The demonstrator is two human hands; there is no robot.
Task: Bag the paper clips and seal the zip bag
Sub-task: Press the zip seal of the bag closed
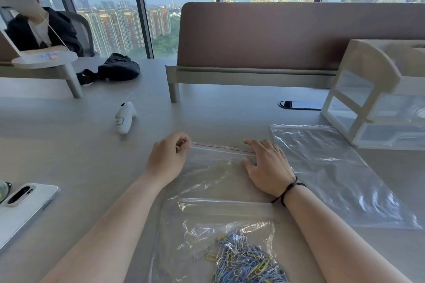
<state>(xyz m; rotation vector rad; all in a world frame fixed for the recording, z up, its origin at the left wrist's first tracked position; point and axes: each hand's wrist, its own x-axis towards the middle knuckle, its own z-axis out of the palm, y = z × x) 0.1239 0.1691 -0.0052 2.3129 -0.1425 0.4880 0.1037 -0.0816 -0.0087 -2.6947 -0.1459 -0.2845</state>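
Observation:
A clear zip bag with a red-lined zip strip lies flat on the grey table, its zip end away from me. A heap of blue, yellow and silver paper clips sits inside its near end, under crinkled plastic. My left hand pinches the left end of the zip strip with curled fingers. My right hand lies flat with straight fingers on the strip's right end.
A second, larger clear bag lies to the right. A white drawer organiser stands at the right, a white phone at the left, a small white plush toy ahead-left, a brown desk divider behind. A person sits far left.

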